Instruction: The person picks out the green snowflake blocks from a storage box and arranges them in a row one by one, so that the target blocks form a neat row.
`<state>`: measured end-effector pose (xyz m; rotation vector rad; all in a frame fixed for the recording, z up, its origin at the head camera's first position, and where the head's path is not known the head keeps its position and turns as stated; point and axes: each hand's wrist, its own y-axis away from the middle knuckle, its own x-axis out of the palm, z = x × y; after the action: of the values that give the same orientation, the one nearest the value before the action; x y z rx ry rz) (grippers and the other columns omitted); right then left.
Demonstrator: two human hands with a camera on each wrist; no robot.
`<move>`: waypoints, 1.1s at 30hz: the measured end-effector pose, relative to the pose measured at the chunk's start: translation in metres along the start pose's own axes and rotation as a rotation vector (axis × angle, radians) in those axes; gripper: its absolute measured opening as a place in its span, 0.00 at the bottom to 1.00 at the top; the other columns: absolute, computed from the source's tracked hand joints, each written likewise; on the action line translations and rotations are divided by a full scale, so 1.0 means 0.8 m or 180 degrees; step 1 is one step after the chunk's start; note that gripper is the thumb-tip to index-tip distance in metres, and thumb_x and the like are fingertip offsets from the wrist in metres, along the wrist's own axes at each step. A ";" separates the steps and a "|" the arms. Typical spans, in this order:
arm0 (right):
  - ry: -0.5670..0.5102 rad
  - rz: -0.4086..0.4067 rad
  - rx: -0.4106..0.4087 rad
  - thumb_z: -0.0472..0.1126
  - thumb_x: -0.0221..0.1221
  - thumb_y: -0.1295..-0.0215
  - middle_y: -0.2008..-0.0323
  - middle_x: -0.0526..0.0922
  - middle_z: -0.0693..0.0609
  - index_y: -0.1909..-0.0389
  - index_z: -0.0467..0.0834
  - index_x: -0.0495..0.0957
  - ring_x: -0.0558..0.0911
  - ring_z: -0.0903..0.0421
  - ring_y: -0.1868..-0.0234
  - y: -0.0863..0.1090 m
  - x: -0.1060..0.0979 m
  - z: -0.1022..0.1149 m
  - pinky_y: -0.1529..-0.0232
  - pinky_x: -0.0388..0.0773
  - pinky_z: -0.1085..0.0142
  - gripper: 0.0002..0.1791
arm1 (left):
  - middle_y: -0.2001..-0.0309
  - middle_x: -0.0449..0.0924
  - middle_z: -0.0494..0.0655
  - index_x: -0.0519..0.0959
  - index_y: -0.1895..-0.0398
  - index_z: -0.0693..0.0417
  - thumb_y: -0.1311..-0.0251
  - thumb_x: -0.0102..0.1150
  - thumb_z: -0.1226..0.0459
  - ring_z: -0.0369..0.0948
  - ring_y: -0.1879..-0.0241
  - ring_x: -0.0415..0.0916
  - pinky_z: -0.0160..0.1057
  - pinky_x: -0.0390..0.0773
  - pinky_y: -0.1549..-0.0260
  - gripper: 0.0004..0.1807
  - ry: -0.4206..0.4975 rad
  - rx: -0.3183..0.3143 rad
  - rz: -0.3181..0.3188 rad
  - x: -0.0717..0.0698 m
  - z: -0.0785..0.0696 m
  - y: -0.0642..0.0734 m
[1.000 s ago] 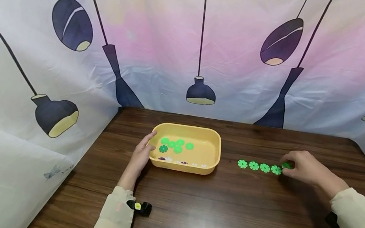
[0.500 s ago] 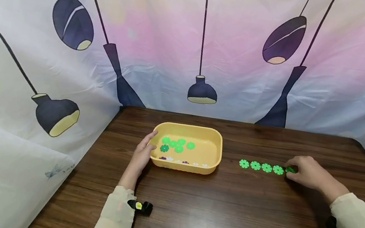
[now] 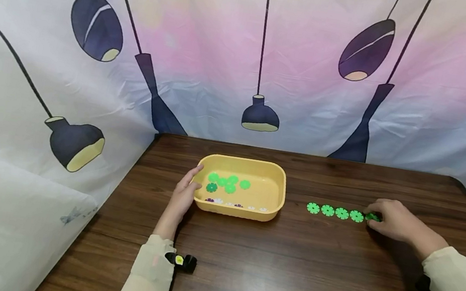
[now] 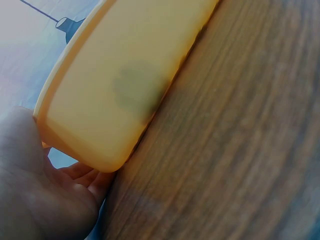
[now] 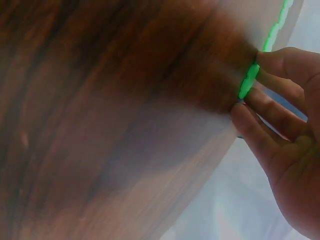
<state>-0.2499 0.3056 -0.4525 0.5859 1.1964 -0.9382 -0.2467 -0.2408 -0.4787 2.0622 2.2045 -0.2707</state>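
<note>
My left hand (image 3: 183, 193) grips the left end of a yellow plastic basin (image 3: 278, 193), thumb at the rim and fingers around the outside wall; the left wrist view shows the basin's wall (image 4: 100, 100) standing on the wood. Inside the basin lie several light green notched discs (image 3: 230, 189), a darker green disc (image 3: 211, 187), and white and purple ones along the near side. My right hand (image 3: 395, 221) pinches a green notched disc (image 5: 249, 81) between its fingertips, flat at the tabletop. It sits at the right end of a row of green discs (image 3: 342, 213), partly hidden by the fingers.
A dark wood-grain table (image 3: 267, 273) carries everything. Behind it hangs a pastel curtain (image 3: 211, 50) printed with dark lamps, and it continues down the left side. A black strap device (image 3: 181, 262) is worn on the left wrist.
My right hand has moved slightly right and down, bringing its green disc from tilted to flat at the end of the row. The left hand stays on the basin.
</note>
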 end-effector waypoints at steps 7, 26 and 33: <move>0.0004 -0.0268 -0.0212 0.30 0.65 0.32 0.57 0.87 0.41 0.54 0.33 0.87 0.86 0.42 0.57 -0.025 -0.018 0.026 0.58 0.83 0.45 0.08 | 0.16 0.53 0.49 0.64 0.18 0.47 0.25 0.42 0.69 0.50 0.17 0.45 0.56 0.50 0.21 0.32 0.0003 0.0030 0.0032 0.000 -0.001 -0.001; -0.0420 0.0023 -0.0478 0.40 0.61 0.24 0.41 0.84 0.40 0.39 0.35 0.83 0.82 0.42 0.39 -0.233 0.073 0.252 0.36 0.78 0.49 0.19 | 0.16 0.53 0.50 0.66 0.19 0.48 0.26 0.44 0.69 0.50 0.17 0.45 0.57 0.49 0.21 0.32 0.0122 -0.0015 -0.0046 0.001 0.007 0.006; 0.0191 0.0196 -0.0536 0.42 0.65 0.25 0.48 0.85 0.48 0.46 0.44 0.88 0.84 0.51 0.48 -0.239 0.089 0.259 0.45 0.83 0.55 0.13 | 0.17 0.55 0.49 0.67 0.19 0.48 0.26 0.44 0.69 0.49 0.17 0.47 0.55 0.53 0.22 0.32 0.0077 0.0050 -0.0053 0.002 0.000 -0.004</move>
<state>-0.3011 0.0201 -0.4428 0.5158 1.2899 -0.7640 -0.2500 -0.2395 -0.4788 2.0668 2.2415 -0.2670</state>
